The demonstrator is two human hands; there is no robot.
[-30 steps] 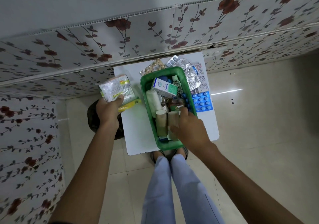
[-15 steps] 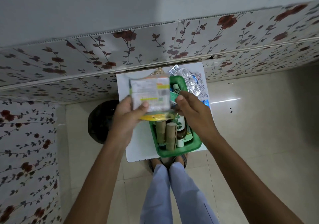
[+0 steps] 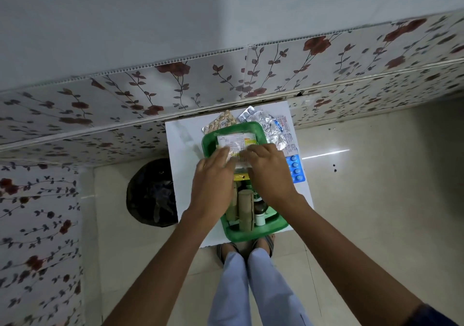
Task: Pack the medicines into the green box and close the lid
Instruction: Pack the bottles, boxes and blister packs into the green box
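Note:
The green box point(image 3: 251, 235) stands on a small white table point(image 3: 183, 172), full of medicines: brown rolls point(image 3: 246, 210), a dark bottle and a white cap at its near end. A clear packet of medicine strips point(image 3: 237, 143) lies flat across the box's far half. My left hand point(image 3: 213, 182) and my right hand point(image 3: 271, 172) both rest on the packet's near edge, fingers curled over it, pressing it down. The contents under the packet and hands are hidden.
Loose blister strips lie on the table: beige tablets point(image 3: 221, 123) behind the box, silver foil strips point(image 3: 271, 127) at the back right, a blue strip point(image 3: 296, 170) at the right. A black round bin point(image 3: 150, 192) sits on the floor to the left. My feet point(image 3: 251, 248) are below the table.
My left hand carried the packet from the table's left side over the box and laid it on the far half. My right hand left the rolls and joined on the packet.

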